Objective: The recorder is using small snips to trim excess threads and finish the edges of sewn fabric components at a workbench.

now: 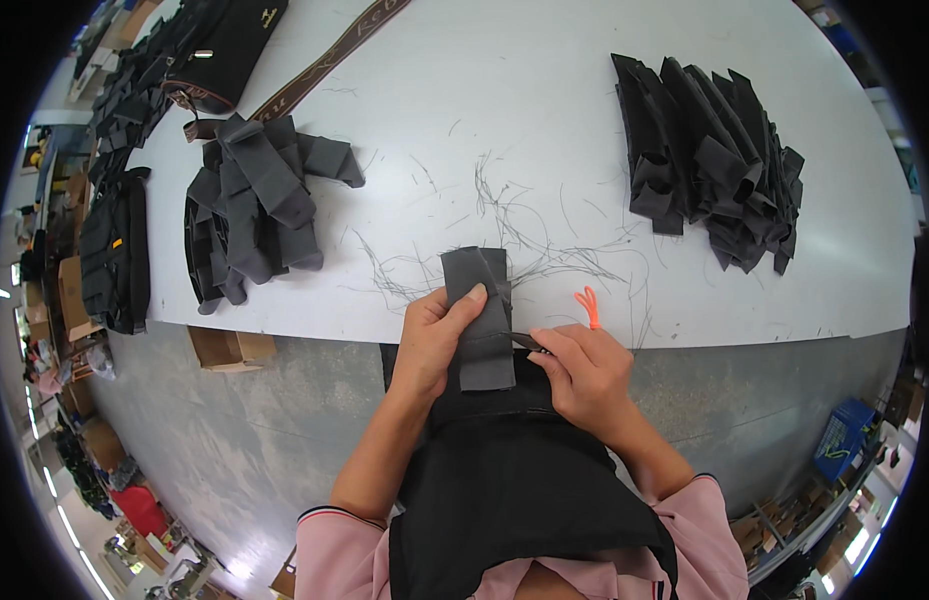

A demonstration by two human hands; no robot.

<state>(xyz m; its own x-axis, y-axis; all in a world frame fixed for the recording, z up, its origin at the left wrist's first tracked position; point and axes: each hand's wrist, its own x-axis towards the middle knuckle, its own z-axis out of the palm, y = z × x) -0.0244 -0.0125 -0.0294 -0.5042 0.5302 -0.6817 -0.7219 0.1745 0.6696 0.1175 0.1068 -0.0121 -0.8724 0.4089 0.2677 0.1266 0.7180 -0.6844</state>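
While strip (486, 362) in left hand (430, 335), open carton (212, 348).

The person I am looking at wears a pink shirt (699, 535) with short sleeves. The left cuff (342, 514) has thin stripes going round it, dark and red with a pale line, and the right cuff (706, 480) has thin stripes too. I can see a bit of pink collar (586, 580) at the neck. Over the shirt goes a big black apron (524, 500). It is plain and wide, with a straight line across it. Below the cuffs, the arms are bare, right down to the left hand (431, 338) and right hand (591, 368).
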